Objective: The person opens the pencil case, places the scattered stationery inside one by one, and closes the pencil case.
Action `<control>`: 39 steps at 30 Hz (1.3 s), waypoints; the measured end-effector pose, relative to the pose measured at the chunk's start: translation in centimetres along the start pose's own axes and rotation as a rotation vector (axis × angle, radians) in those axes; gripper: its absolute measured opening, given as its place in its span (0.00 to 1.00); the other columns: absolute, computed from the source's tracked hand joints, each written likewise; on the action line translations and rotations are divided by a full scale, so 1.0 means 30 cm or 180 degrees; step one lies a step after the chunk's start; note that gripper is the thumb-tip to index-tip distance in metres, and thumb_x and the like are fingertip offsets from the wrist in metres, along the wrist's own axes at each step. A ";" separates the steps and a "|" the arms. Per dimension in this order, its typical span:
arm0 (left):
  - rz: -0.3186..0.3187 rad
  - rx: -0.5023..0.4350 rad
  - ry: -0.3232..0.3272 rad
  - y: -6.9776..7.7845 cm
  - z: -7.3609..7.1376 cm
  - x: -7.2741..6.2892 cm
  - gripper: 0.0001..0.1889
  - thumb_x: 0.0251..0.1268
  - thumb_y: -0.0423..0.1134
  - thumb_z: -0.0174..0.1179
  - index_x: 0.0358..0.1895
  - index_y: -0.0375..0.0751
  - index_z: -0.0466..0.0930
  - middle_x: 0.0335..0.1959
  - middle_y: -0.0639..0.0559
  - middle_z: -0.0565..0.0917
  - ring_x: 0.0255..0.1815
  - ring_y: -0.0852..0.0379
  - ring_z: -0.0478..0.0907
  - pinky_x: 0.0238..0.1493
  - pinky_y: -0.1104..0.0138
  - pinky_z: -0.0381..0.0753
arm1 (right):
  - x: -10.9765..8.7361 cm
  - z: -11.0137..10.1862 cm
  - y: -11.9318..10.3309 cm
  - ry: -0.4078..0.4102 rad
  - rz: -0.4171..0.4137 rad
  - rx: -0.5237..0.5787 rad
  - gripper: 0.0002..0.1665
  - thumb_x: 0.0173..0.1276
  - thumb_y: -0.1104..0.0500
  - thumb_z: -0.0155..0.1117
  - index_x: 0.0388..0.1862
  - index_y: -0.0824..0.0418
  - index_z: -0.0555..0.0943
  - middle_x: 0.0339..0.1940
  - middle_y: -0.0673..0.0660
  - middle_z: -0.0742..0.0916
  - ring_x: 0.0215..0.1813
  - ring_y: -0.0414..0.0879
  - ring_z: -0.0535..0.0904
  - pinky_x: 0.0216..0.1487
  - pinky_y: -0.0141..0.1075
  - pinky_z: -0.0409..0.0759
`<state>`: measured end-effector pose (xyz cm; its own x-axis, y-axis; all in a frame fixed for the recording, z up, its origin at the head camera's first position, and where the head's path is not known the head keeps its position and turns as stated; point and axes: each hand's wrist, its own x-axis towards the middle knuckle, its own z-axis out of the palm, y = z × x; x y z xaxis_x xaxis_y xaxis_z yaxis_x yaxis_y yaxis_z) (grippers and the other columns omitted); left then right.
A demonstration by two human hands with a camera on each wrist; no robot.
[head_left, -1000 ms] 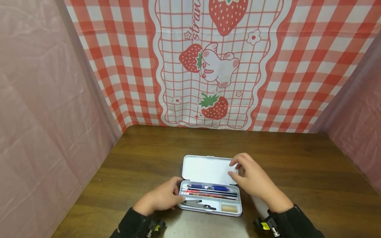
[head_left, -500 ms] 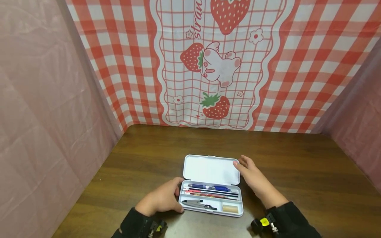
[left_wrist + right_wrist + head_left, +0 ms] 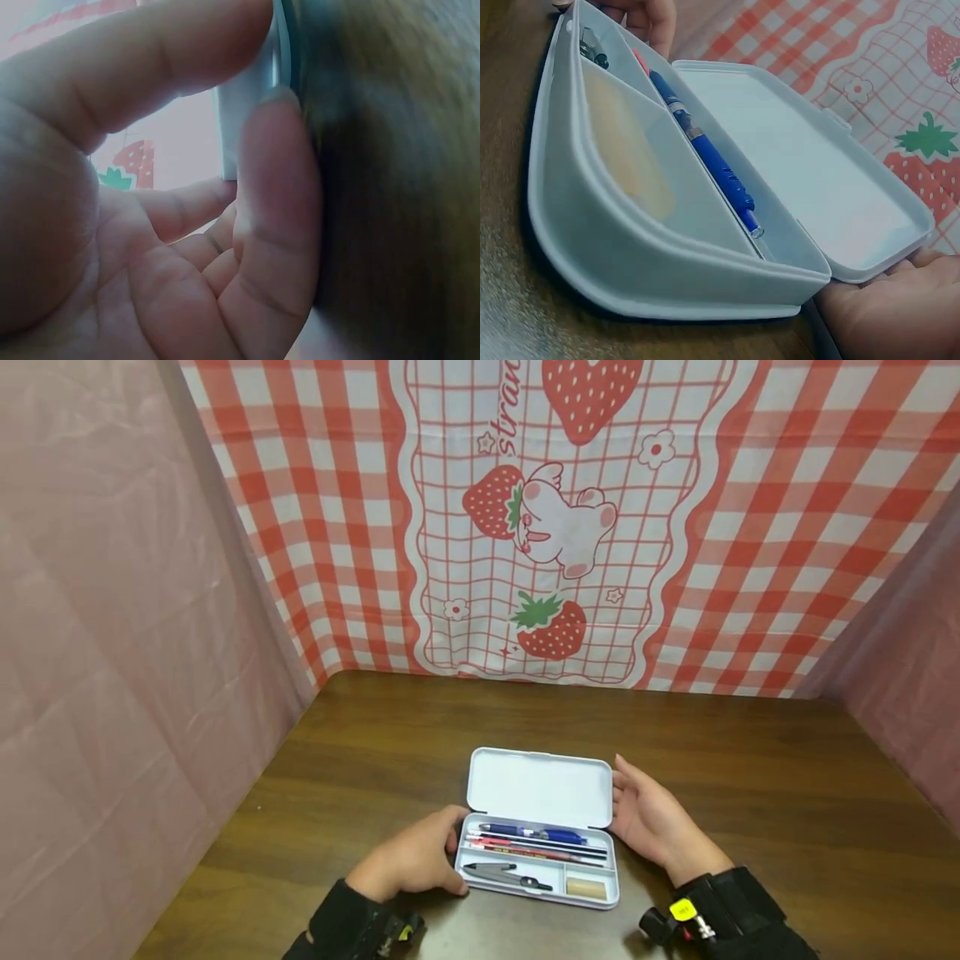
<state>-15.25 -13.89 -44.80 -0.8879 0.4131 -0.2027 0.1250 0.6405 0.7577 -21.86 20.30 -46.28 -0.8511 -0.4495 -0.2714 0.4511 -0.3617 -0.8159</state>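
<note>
A white pencil case (image 3: 542,898) lies on the table with its lid (image 3: 540,787) laid back. Inside are a blue pen (image 3: 566,837), several thin pencil-like sticks (image 3: 543,853), a grey drawing compass (image 3: 504,876) and a beige block like an eraser (image 3: 587,888). My left hand (image 3: 416,856) grips the left end of the case between thumb and fingers. At the lid's right side is my right hand (image 3: 656,822), palm turned toward it and fingers extended. In the right wrist view, the fingers (image 3: 915,274) of that hand reach beneath the lid's corner.
The brown wooden table (image 3: 375,735) spreads around the case. Behind it hangs a red-and-white checked cloth (image 3: 345,527) with strawberries. Pink cloth (image 3: 135,652) flanks the left side, and more hangs at right. Camera mounts (image 3: 678,918) sit on both wrists.
My right hand has moved from above the lid's right corner down to its right edge, turning palm inward. My left thumb has slid from the case's rim to its front left corner.
</note>
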 end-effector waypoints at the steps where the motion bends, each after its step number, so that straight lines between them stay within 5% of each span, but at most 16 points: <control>1: 0.0023 0.0019 0.0006 0.001 0.001 0.000 0.43 0.38 0.29 0.83 0.64 0.36 0.71 0.36 0.49 0.75 0.36 0.53 0.73 0.42 0.60 0.72 | -0.002 0.001 0.002 -0.0007 -0.0005 -0.0001 0.48 0.85 0.38 0.37 0.83 0.68 0.34 0.79 0.65 0.62 0.75 0.51 0.64 0.75 0.48 0.64; 5: 0.0130 0.0056 0.0010 0.002 0.001 -0.002 0.43 0.37 0.29 0.83 0.62 0.36 0.72 0.36 0.50 0.75 0.37 0.54 0.72 0.43 0.61 0.72 | -0.007 0.011 0.012 -0.0009 -0.0057 0.0063 0.40 0.85 0.39 0.40 0.82 0.62 0.46 0.63 0.50 0.80 0.63 0.42 0.77 0.66 0.41 0.75; 9: 0.0181 0.0095 0.0014 0.001 0.000 -0.008 0.42 0.36 0.29 0.83 0.61 0.36 0.72 0.36 0.50 0.74 0.37 0.54 0.72 0.41 0.62 0.72 | -0.006 0.022 0.022 0.0062 -0.0099 0.0028 0.38 0.85 0.39 0.42 0.80 0.59 0.50 0.58 0.47 0.83 0.60 0.40 0.79 0.64 0.39 0.77; 17: 0.0204 0.0175 0.0058 0.003 0.001 -0.011 0.43 0.35 0.30 0.84 0.61 0.35 0.72 0.35 0.50 0.74 0.35 0.55 0.71 0.39 0.63 0.72 | -0.016 0.046 0.016 0.0214 -0.0237 -0.0467 0.42 0.86 0.40 0.40 0.83 0.63 0.44 0.68 0.52 0.75 0.63 0.43 0.74 0.65 0.38 0.75; 23: 0.0224 0.0160 0.0062 -0.001 0.003 -0.005 0.44 0.35 0.30 0.83 0.62 0.35 0.72 0.35 0.49 0.74 0.35 0.55 0.71 0.39 0.63 0.72 | -0.015 0.067 0.022 0.0436 -0.0332 -0.0815 0.47 0.84 0.37 0.41 0.85 0.63 0.38 0.82 0.59 0.53 0.76 0.49 0.55 0.78 0.47 0.55; 27: 0.0237 0.0149 0.0037 -0.002 0.006 0.000 0.44 0.35 0.30 0.83 0.62 0.34 0.72 0.35 0.50 0.74 0.35 0.55 0.71 0.39 0.63 0.72 | -0.025 0.066 0.024 0.0449 -0.0395 -0.1086 0.45 0.84 0.37 0.42 0.82 0.67 0.48 0.78 0.60 0.62 0.73 0.50 0.60 0.75 0.43 0.62; 33: 0.0313 0.0106 0.0036 0.000 0.008 -0.002 0.44 0.35 0.28 0.83 0.62 0.33 0.71 0.34 0.50 0.75 0.35 0.54 0.72 0.39 0.63 0.73 | -0.056 0.056 0.008 0.0078 -0.0630 -0.1876 0.35 0.86 0.43 0.42 0.63 0.74 0.76 0.58 0.60 0.84 0.59 0.48 0.78 0.60 0.34 0.76; 39: 0.0325 0.0122 0.0070 0.005 0.006 -0.010 0.43 0.35 0.28 0.83 0.62 0.32 0.72 0.35 0.49 0.75 0.36 0.53 0.73 0.40 0.62 0.73 | -0.069 0.062 -0.019 -0.0537 -0.0708 -0.2513 0.27 0.86 0.47 0.44 0.64 0.62 0.83 0.60 0.59 0.86 0.63 0.52 0.79 0.63 0.41 0.74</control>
<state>-14.88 -13.81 -44.76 -0.8790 0.4635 -0.1117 0.2319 0.6204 0.7493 -19.85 19.92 -44.29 -0.8180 -0.5743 -0.0329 -0.0968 0.1938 -0.9763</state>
